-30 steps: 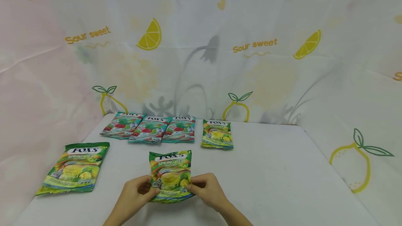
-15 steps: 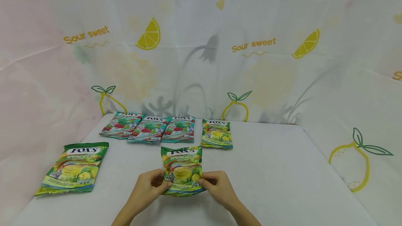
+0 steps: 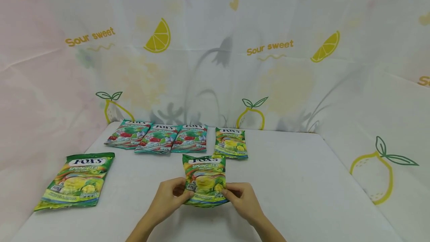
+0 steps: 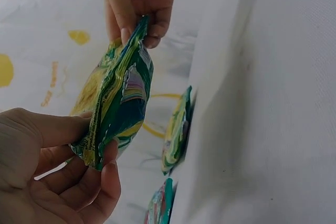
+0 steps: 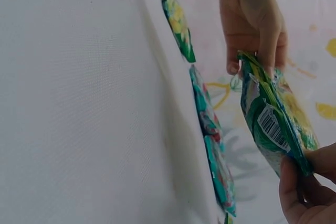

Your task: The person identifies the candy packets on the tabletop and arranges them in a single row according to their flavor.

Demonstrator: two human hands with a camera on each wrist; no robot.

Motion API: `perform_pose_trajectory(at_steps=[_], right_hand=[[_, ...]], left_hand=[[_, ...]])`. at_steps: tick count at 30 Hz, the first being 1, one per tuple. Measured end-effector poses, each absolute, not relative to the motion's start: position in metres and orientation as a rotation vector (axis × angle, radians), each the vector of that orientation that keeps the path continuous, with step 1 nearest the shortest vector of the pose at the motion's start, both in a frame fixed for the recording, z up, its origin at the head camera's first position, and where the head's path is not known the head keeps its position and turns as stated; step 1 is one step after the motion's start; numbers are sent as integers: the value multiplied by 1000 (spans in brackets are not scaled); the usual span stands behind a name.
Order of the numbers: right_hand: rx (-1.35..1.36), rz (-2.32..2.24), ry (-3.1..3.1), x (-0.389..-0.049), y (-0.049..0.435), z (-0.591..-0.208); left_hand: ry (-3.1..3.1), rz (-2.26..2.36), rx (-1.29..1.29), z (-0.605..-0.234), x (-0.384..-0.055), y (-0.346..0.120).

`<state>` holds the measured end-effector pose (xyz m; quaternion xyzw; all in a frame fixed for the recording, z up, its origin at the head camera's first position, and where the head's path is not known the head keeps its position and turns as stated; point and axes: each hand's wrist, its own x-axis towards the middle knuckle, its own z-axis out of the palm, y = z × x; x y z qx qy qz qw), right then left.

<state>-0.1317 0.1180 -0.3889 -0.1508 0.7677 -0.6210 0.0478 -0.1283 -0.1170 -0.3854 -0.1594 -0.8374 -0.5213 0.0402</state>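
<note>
A green and yellow Fox's Spring Tea candy bag (image 3: 205, 178) is held up by both hands above the white table. My left hand (image 3: 169, 197) pinches its lower left edge, thumb in front and fingers behind. On the lower right edge, my right hand (image 3: 243, 201) pinches it the same way. From the left wrist view the bag (image 4: 123, 98) appears edge-on, lifted off the table. A barcode shows on the back of the bag (image 5: 270, 127) in the right wrist view. Just behind it lies another Spring Tea bag (image 3: 231, 143).
Three teal Mint Blossom candy bags, the left one (image 3: 128, 134), the middle one (image 3: 157, 139) and the right one (image 3: 190, 139), lie along the back of the table (image 3: 302, 186). A further Spring Tea bag (image 3: 77, 180) lies at the left edge. A printed cloth (image 3: 208, 77) hangs behind.
Both hands have carried the held candy bag to the right and slightly away, towards the Spring Tea bag at the back. The other bags have stayed in place; the view has shifted slightly.
</note>
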Motion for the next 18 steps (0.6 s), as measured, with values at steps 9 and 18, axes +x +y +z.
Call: perform_pose_trajectory(at_steps=[9, 18], right_hand=[[-431, -1885, 2430, -131, 129, -387], [-391, -1916, 2471, -131, 138, -385]], left_hand=[[-2540, -1626, -504, -387, -136, -103], [-2520, -1634, -574, -384, -142, -92]])
